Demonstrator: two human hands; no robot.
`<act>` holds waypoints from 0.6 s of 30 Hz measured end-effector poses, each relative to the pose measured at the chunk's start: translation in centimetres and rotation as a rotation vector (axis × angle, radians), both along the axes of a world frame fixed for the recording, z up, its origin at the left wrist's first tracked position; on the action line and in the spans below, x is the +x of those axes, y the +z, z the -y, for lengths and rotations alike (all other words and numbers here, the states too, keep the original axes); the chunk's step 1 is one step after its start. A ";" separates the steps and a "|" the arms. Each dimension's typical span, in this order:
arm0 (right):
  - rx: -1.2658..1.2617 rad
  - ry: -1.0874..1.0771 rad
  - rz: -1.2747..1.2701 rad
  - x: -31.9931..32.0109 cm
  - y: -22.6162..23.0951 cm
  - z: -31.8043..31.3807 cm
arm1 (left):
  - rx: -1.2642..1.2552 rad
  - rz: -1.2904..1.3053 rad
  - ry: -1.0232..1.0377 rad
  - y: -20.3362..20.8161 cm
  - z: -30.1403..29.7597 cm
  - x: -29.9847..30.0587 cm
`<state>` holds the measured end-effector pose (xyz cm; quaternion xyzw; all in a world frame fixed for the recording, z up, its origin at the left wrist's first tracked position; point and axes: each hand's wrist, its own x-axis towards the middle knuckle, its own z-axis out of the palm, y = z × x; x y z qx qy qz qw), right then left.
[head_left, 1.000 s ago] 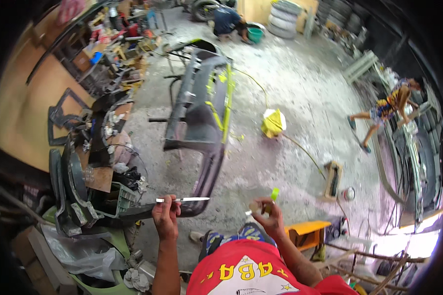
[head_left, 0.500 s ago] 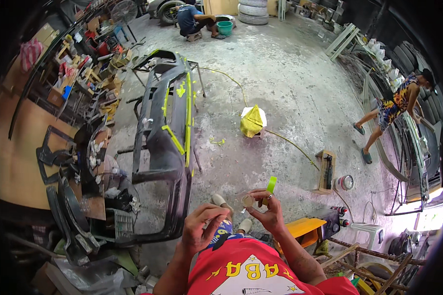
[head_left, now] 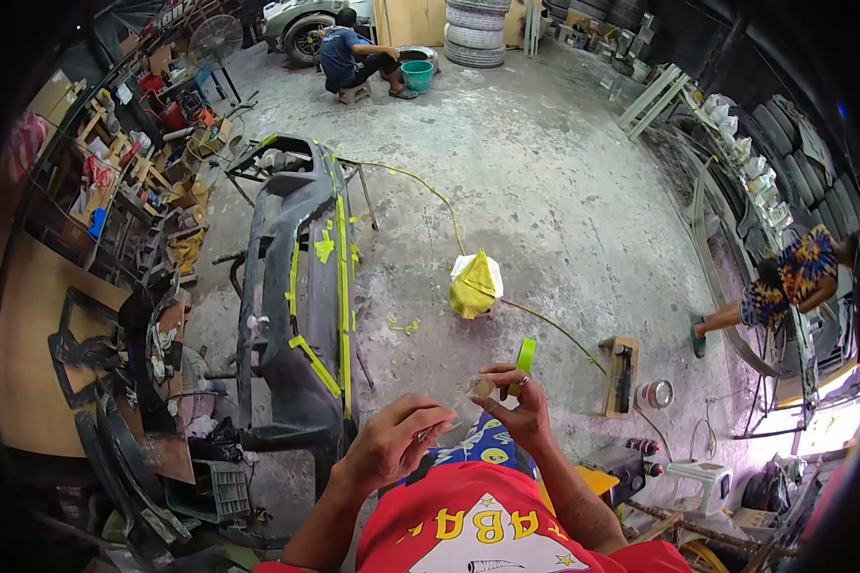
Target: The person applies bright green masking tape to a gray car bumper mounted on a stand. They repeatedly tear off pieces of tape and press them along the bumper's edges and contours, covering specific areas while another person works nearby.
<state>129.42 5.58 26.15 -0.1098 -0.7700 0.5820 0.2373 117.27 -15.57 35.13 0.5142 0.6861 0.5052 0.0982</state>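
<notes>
My right hand pinches a small tan, clear-edged roll that looks like transparent tape. A bright green roll of masking tape is also held at its fingers, with a ring visible on one finger. To the left, my left hand is closed, thumb and fingertips pressed together; whatever thin thing they hold is too small to make out. The hands are apart, at chest height. Left of them a dark car bumper rests on a stand, with yellow-green masking tape along its edges.
A yellow cloth covers a stool-like object ahead, and a yellow hose crosses the floor. A wooden box and a can stand right. One person crouches by a green bucket; another bends at the right.
My view has turned slightly, so the bumper and cloth sit further left and lower. The person on the right has shifted toward the edge. My right hand keeps hold of both rolls.
</notes>
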 end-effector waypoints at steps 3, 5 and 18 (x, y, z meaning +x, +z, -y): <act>-0.017 0.044 -0.016 -4.1 -0.5 -3.4 | 0.004 -0.008 0.025 0.2 -2.8 -3.0; -0.026 0.084 -0.031 -7.5 -0.9 -5.7 | 0.001 -0.032 0.067 0.1 -4.6 -4.8; -0.041 0.458 -0.130 -25.7 -0.5 -17.9 | -0.057 -0.158 0.540 2.4 -16.7 -13.7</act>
